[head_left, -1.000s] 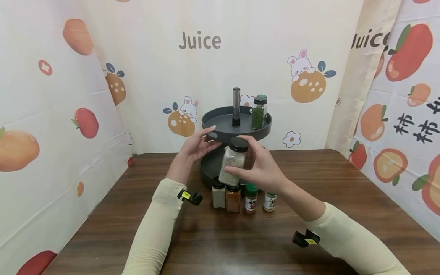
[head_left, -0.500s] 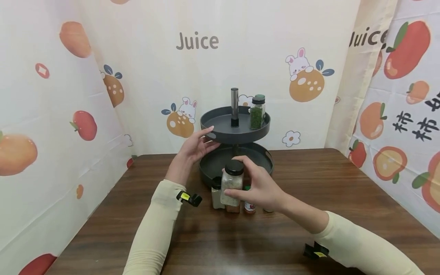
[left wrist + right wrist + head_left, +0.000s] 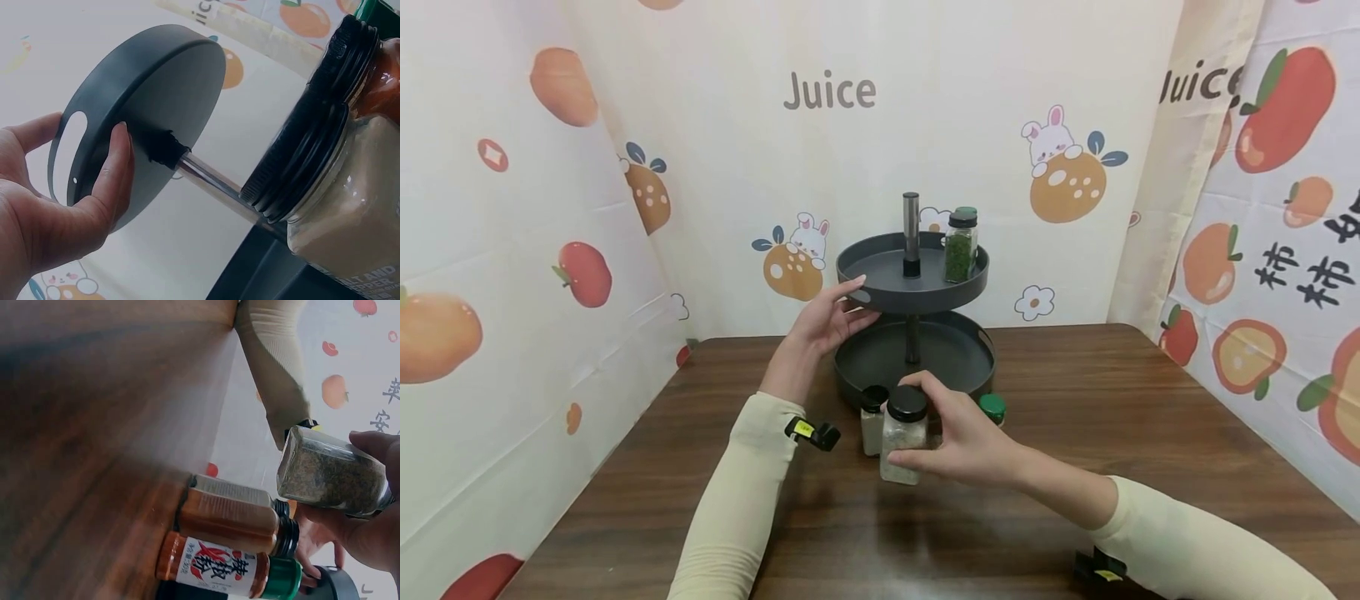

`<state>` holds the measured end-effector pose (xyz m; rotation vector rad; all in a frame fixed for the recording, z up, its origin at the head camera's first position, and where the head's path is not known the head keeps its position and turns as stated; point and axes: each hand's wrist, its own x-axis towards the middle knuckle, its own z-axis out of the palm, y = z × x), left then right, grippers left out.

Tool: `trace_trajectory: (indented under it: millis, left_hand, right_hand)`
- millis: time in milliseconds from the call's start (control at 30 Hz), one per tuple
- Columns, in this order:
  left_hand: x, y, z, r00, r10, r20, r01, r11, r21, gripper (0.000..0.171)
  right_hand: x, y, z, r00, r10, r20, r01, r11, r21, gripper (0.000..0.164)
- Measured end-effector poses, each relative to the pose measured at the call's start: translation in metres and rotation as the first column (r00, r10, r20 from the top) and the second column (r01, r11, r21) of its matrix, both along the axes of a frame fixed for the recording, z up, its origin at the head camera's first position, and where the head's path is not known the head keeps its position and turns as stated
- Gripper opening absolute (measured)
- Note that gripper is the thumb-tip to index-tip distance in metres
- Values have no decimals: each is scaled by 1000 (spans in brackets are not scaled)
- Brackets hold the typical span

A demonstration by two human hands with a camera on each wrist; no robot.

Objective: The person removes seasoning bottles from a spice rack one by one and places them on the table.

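Two hands occupied. Left hand (image 3: 823, 321): narrowed to a pinch on the rim of the upper tray (image 3: 910, 298), thumb and fingers either side of its wall; tray judged stiff and light, best taken there. Next, beige-filled jar (image 3: 872, 433), upright on the table (image 3: 820, 517) before the lower tray (image 3: 958, 350). Just right of it, lifted above the table, black-capped seasoning jar (image 3: 902, 443), nearly upright. Expected handling: rigid, moderately heavy, smooth and so liable to slip; glass or plastic, cannot tell, hence treat as breakable. Best hold: flat sides, below the cap. Right hand (image 3: 966, 435): spread only to that jar's width, gripping it, thumb across the near side. Farther right, green-capped bottle (image 3: 992, 407), mostly hidden.
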<state>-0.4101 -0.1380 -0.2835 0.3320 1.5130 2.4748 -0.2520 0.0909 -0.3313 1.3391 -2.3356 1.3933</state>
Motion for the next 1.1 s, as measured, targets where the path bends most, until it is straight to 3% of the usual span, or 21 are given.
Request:
trace_trajectory:
  millis: [133, 300, 533, 800, 1100]
  left_hand:
    - [0, 0, -1, 1000, -3, 0, 3, 1000, 5, 73]
    - [-1, 1, -2, 1000, -11, -7, 11, 1000, 2, 74]
    - [0, 1, 0, 1000, -7, -8, 7, 1000, -2, 77]
    - [-1, 1, 0, 1000, -7, 1, 7, 1000, 1, 73]
    - [-4, 0, -2, 1000, -4, -1, 4, 1000, 5, 68]
  right_hand:
    - [11, -5, 6, 999, 19, -39, -18, 1000, 15, 61]
    - [18, -8, 8, 999, 33, -4, -33, 999, 35, 60]
    - [-8, -3, -22, 998, 64, 20, -66, 993, 100, 63]
    - [-10, -4, -23, 998, 30, 58, -38, 988, 150, 63]
    - [-17, -11, -30, 1000, -11, 14, 8, 976, 218, 66]
